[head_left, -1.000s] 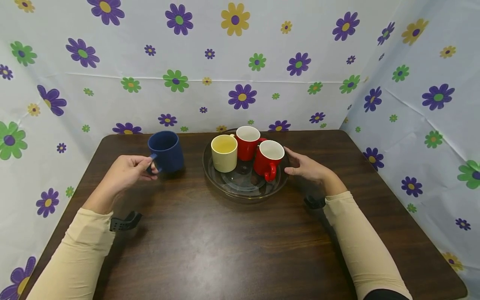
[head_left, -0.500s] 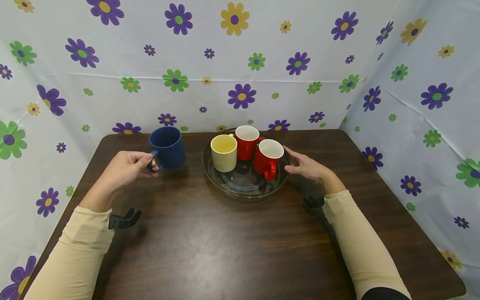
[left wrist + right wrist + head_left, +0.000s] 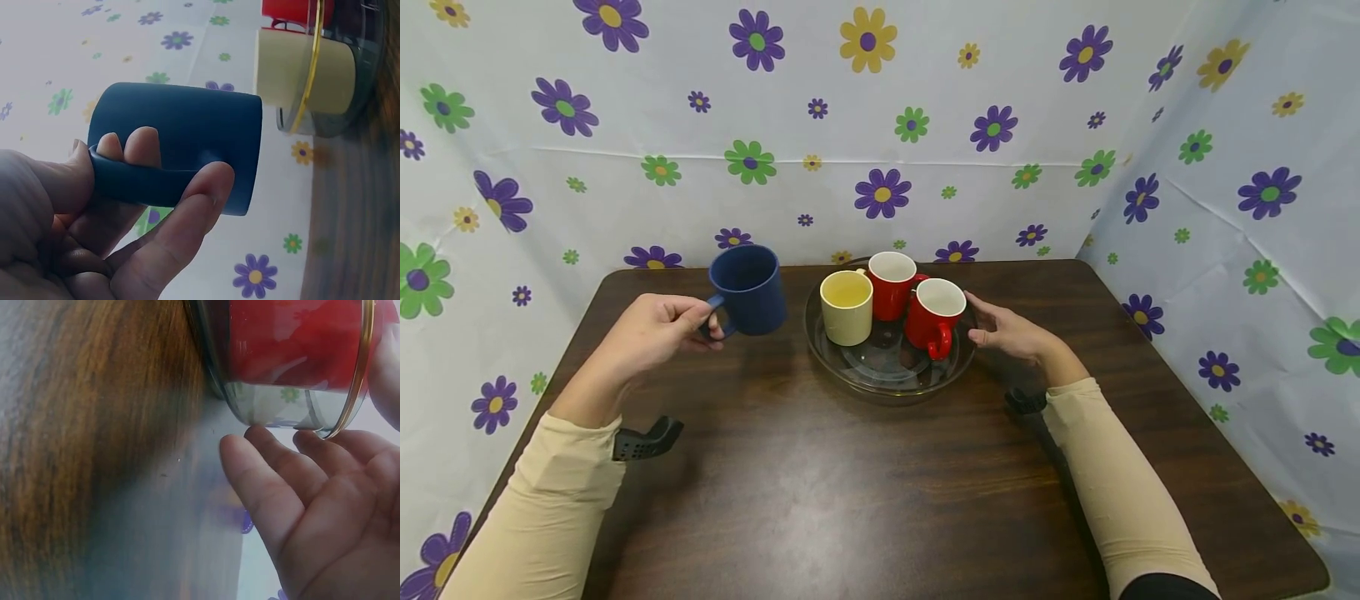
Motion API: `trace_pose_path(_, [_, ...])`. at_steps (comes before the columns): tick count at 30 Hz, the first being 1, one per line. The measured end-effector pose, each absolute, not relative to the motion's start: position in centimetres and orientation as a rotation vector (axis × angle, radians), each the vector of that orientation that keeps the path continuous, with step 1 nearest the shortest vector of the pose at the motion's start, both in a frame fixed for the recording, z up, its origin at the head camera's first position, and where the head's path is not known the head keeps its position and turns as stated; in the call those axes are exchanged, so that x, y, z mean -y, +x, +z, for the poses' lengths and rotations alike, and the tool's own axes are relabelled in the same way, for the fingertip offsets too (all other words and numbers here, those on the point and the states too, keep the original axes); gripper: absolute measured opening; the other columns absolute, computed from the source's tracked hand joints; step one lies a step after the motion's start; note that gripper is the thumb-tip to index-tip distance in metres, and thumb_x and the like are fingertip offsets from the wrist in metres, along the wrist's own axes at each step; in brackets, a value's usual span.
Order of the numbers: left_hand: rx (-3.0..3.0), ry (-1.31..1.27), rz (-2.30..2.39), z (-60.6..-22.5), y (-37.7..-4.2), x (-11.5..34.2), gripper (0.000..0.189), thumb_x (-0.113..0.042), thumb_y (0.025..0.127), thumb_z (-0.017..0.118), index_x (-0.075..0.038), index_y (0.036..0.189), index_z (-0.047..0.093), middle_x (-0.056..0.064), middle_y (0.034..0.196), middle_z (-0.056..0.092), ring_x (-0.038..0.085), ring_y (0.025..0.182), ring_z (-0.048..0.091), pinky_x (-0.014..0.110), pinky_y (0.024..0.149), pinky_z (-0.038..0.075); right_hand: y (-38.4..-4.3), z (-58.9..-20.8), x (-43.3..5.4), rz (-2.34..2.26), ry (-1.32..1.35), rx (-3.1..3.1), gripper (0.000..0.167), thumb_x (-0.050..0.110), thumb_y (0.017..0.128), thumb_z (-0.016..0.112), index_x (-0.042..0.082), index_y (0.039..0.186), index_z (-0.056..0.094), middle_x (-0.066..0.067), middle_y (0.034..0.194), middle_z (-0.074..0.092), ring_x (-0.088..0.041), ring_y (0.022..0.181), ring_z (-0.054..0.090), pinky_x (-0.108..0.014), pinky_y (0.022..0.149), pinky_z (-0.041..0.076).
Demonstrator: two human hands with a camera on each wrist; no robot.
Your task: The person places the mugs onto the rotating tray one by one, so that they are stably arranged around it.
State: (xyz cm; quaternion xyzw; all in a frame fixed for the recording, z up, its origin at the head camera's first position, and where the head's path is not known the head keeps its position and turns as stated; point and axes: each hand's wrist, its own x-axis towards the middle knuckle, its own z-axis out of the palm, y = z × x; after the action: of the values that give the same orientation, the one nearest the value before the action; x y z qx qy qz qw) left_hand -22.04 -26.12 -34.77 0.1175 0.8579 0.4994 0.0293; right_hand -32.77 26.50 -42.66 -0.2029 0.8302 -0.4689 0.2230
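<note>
My left hand [image 3: 658,333] grips a blue mug [image 3: 751,292] by its handle, with the thumb on top and fingers curled through the loop. In the left wrist view the mug's handle [image 3: 144,182] shows between thumb and fingers. The mug hangs upright over the table, left of a round clear glass dish [image 3: 887,383]. Inside the dish stand a pale yellow mug [image 3: 847,321] and two red mugs with white insides, a rear one [image 3: 889,300] and a front one [image 3: 931,323]. My right hand [image 3: 1018,335] rests relaxed at the dish's right side, fingertips right at the glass wall.
The brown wooden table [image 3: 850,500] reaches forward to a white flowered cloth [image 3: 700,200] hung behind and at both sides. Dark straps sit at both wrists, the left strap [image 3: 647,439] and the right strap [image 3: 1026,402].
My left hand has raised the blue mug and carried it a little to the right, closer to the dish. The right hand and the mugs in the dish have stayed put.
</note>
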Motion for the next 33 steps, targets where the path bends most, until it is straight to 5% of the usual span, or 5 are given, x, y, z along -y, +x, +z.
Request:
trace_pose_path(6, [-2.67,0.42,1.498,-34.1,-21.4,25.3,0.033,-0.013,0.108,0.049,0.011,0.095,0.067,0.017,0.09,0.072,0.01,0.078,0.071,0.024,0.073,0.06,-32.7,-42.6,-26.2,-1.314,-0.522,-2.268,0.084,0.007,0.102,0.059,0.016,0.164,0.004,-0.018,0.169,0.0,-0.046,0.152,0.012,-0.056,0.108,0.04])
trace_pose_path(23, [-2.584,0.601,1.496,-32.4,-21.7,21.8,0.028,-0.008,0.106,0.052,0.011,0.095,0.069,0.015,0.084,0.071,0.015,0.078,0.074,0.037,0.074,0.062,-32.7,-42.4,-26.0,-1.356,-0.508,-2.237,0.084,0.001,0.102,0.056,0.017,0.164,0.001,-0.018,0.169,-0.003,-0.043,0.153,0.007,-0.059,0.107,0.039])
trace_pose_path(33, [-2.513,0.615,1.514,-32.4,-21.9,20.3,0.028,-0.009,0.106,0.054,0.008,0.091,0.07,0.013,0.083,0.071,0.019,0.079,0.074,0.033,0.074,0.062,-32.7,-42.2,-25.8,-1.35,-0.49,-2.252,0.08,0.0,0.103,0.054,0.02,0.165,0.008,-0.015,0.17,0.003,-0.042,0.153,0.012,-0.058,0.107,0.04])
